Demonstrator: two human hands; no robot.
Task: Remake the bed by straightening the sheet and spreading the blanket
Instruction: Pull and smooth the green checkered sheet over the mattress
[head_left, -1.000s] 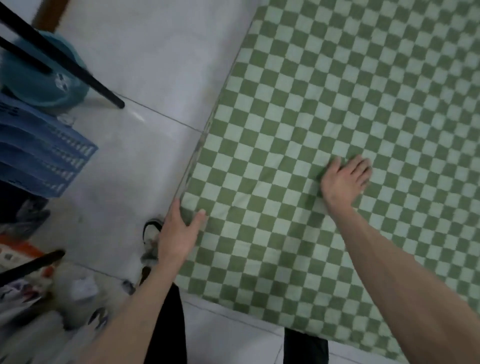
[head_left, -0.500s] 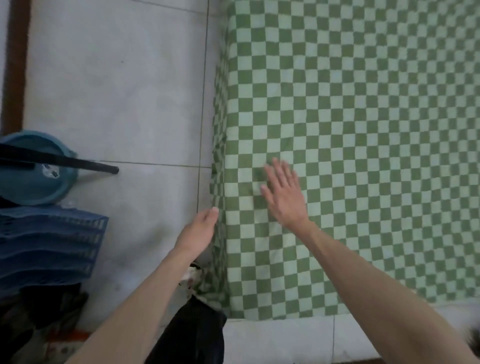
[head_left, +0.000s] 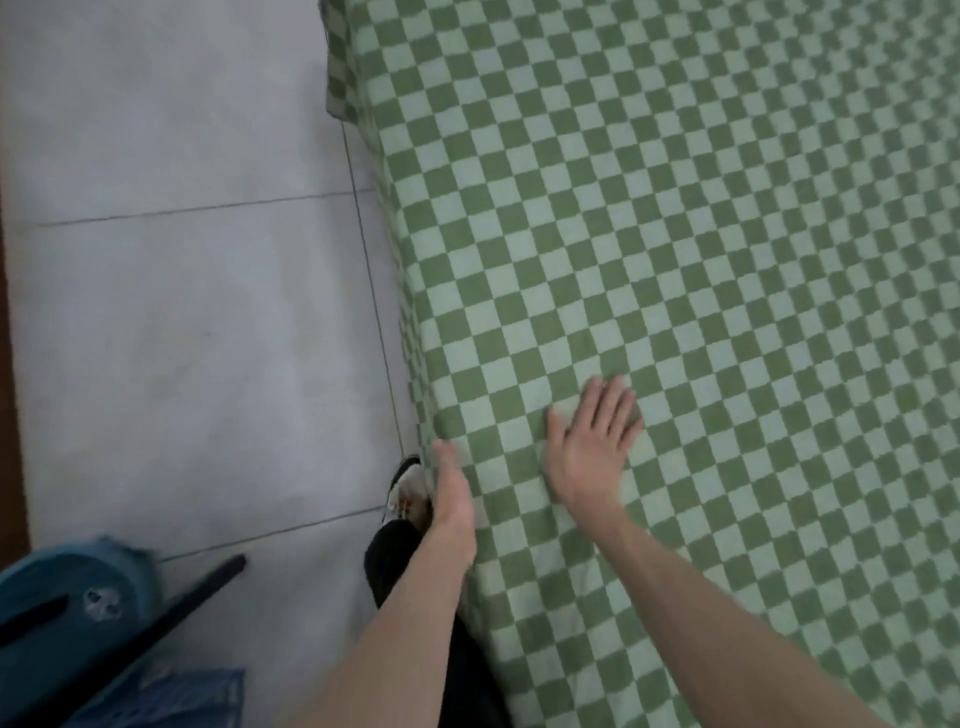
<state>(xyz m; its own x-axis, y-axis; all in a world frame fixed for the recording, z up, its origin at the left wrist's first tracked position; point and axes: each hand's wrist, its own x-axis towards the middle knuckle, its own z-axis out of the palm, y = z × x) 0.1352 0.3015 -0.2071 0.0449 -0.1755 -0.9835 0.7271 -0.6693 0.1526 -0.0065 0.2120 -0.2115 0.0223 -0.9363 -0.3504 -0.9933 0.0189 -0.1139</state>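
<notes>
Single head-worn view, wide-angle, looking steeply down from above the near left edge of the green checked sheet (head_left: 675, 260). Faces forward along that edge, so the sheet fills the right and centre while pale floor tiles (head_left: 182, 312) take the left of the sheet. Close enough that both forearms enter from the bottom border and a shoe (head_left: 408, 483) shows directly beside the sheet's edge. No second view to overlap with.
</notes>
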